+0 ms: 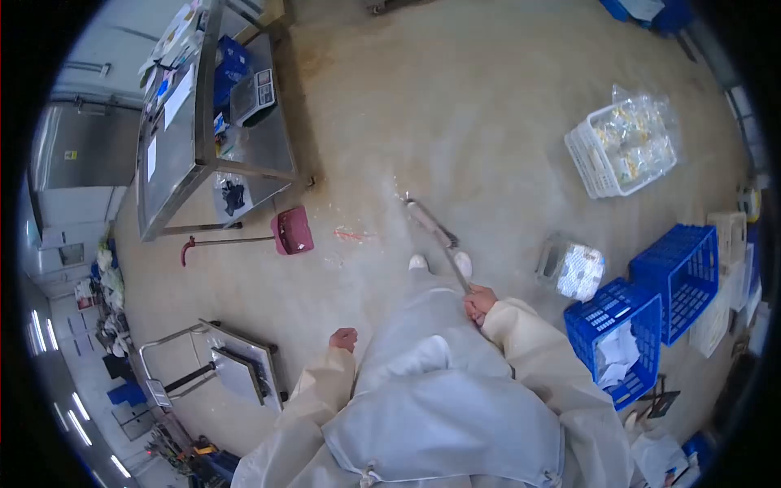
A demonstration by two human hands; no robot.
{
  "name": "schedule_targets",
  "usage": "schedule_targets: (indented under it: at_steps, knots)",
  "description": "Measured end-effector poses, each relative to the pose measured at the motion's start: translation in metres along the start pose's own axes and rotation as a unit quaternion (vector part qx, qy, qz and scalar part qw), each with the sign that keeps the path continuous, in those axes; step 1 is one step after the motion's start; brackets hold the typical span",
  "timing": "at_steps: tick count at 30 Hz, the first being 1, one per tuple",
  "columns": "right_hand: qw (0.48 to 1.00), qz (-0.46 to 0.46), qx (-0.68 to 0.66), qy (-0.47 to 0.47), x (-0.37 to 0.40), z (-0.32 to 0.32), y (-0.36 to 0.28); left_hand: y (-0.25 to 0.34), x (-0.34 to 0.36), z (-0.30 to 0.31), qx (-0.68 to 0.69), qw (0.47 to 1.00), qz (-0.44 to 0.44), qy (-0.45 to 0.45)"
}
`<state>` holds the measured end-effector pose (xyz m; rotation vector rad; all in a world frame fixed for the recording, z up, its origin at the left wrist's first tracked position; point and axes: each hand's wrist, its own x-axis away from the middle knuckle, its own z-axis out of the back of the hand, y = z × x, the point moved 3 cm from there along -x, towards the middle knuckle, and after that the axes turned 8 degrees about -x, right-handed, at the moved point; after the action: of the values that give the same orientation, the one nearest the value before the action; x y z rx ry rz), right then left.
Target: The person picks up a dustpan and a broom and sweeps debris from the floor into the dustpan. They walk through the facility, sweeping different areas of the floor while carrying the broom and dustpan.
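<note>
My right hand (480, 304) is wrapped round the handle of a long-handled broom (433, 224), held in front of my apron. Its wide, pale head rests on the floor just beyond my white shoes; the bristles are too small to make out. My left hand (344, 338) hangs beside the apron with its fingers curled, and nothing shows in it. Small white and reddish scraps (351, 235) lie on the floor left of the broom head. A pink long-handled dustpan (293, 231) lies further left, apart from both hands.
A steel table (183, 175) with a scale (254, 98) on its lower shelf stands at the upper left. A wheeled cart (244, 366) is at the lower left. On the right are a white basket (592, 163) of bags, a foil-topped container (579, 271) and blue crates (582, 324).
</note>
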<state>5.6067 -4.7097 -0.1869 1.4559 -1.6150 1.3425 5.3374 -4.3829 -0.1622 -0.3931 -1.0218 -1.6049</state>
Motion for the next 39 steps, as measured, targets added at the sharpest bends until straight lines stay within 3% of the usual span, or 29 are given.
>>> schedule_targets:
  at_steps: [4,8,11,14,17,19,20,22,23,26,32,34,37,39]
  knots:
    - [0.995,-0.018,0.0,-0.094,-0.006,-0.008,-0.043,0.013,0.005,-0.006,0.087,0.995,0.044,-0.013]
    - [0.992,0.071,0.086,-0.062,-0.016,-0.023,-0.109,-0.005,0.015,-0.014,0.051,0.993,0.104,-0.005]
    - [0.973,0.165,0.154,0.038,-0.062,-0.016,-0.163,-0.019,0.02,-0.024,0.026,0.988,0.151,-0.011]
    - [0.978,0.138,0.145,0.064,-0.114,-0.013,-0.217,-0.023,0.015,-0.028,0.025,0.983,0.183,-0.004]
    - [0.954,0.192,0.18,0.14,-0.215,0.0,-0.221,-0.008,-0.001,-0.032,0.021,0.977,0.213,-0.008]
    - [0.807,0.357,0.412,0.227,-0.205,-0.03,-0.219,0.008,-0.027,-0.035,0.025,0.975,0.22,-0.01]
    - [0.71,0.426,0.494,0.266,-0.201,-0.043,-0.21,0.02,-0.04,-0.034,0.032,0.975,0.221,-0.011]
    - [0.823,0.313,0.442,0.17,-0.198,-0.062,-0.224,0.043,-0.072,-0.033,0.07,0.975,0.209,-0.009]
    - [0.942,0.105,0.314,0.063,-0.173,-0.083,-0.239,0.058,-0.089,-0.031,0.094,0.976,0.198,-0.005]
    - [0.96,-0.021,0.276,-0.044,-0.133,-0.132,-0.298,0.127,-0.129,-0.012,0.153,0.976,0.153,-0.003]
    - [0.971,0.062,0.231,-0.015,-0.15,-0.183,-0.379,0.239,-0.173,0.044,0.231,0.969,0.089,0.022]
    - [0.982,0.091,0.162,0.018,-0.177,-0.199,-0.401,0.234,-0.186,0.044,0.245,0.963,0.107,0.026]
    - [0.966,0.154,0.21,0.003,-0.269,-0.208,-0.437,0.216,-0.194,0.043,0.276,0.951,0.14,0.003]
    - [0.951,0.128,0.264,0.093,-0.399,-0.171,-0.431,0.183,-0.201,0.028,0.296,0.931,0.214,-0.018]
